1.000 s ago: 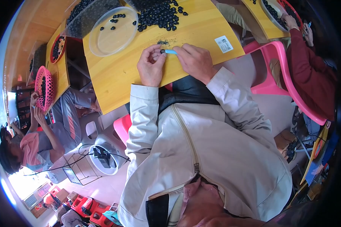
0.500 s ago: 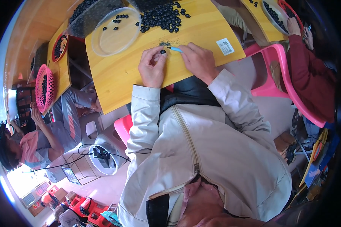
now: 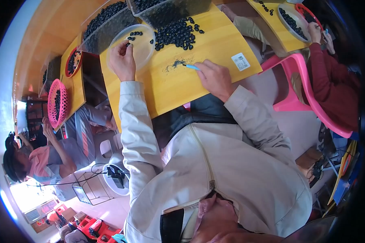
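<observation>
My left hand [image 3: 123,60] is over the near left rim of a clear round plastic tray [image 3: 148,56], its fingertips pinched at a small black round part [image 3: 128,44]. Several similar black parts [image 3: 134,34] lie inside that tray. In my right hand [image 3: 215,77] is a slim light-blue tool [image 3: 192,67], gripped like a pen. Its dark tip points left, at a patch of black shavings [image 3: 177,63] on the yellow wooden table [image 3: 170,91]. Just beyond the shavings lies a heap of loose black parts [image 3: 180,34].
Clear bins of black parts [image 3: 166,12] stand along the table's far side. A white printed label [image 3: 240,61] is stuck near the right edge. People work at neighbouring tables on both sides; a pink basket [image 3: 57,103] is at left, a pink chair [image 3: 300,81] at right.
My left hand has moved left and away from me, from beside the tool to the round tray, with the black part. My right hand stays near the shavings with the tool.
</observation>
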A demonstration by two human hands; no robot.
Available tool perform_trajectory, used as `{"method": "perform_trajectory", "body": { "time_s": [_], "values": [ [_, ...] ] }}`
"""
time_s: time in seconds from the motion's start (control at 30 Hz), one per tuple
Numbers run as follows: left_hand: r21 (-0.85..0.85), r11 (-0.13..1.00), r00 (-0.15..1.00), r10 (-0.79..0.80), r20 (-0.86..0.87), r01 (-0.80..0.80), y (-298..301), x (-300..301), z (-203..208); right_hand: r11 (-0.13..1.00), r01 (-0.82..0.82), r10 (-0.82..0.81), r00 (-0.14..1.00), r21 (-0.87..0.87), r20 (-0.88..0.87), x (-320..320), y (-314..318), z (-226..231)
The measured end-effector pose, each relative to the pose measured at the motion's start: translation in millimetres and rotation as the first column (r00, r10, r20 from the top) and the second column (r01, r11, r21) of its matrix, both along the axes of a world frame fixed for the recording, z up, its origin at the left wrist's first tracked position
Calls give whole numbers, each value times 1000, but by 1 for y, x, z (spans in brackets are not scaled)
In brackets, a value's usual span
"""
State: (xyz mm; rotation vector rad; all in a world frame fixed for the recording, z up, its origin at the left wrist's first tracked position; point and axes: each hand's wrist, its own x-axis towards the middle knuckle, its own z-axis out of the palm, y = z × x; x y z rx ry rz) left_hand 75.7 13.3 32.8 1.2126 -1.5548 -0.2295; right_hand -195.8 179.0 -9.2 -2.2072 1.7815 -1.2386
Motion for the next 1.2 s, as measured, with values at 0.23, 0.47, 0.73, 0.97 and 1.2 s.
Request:
{"method": "perform_trajectory", "body": {
  "time_s": [0.23, 0.47, 0.73, 0.97, 1.2],
  "values": [
    [121, 992, 991, 13, 137, -30, -9, -7, -8, 1000, -11, 11, 1000, 14, 24, -3, 1, 2],
    [195, 913, 883, -263, -389, 358, 19, -27, -9, 1000, -8, 8, 999, 7, 39, -3, -1, 1],
    [221, 898, 832, -228, -506, 381, 82, -72, -29, 1000, 0, 0, 999, 14, 35, -1, -1, 1],
    [283, 806, 691, -202, -694, 519, 99, -74, -42, 1000, 16, -16, 1000, -11, 18, 0, -2, 0],
    [283, 775, 616, -168, -769, 565, 113, -80, -51, 1000, 31, -31, 999, 0, -9, -1, -2, -4]
  ]
}}
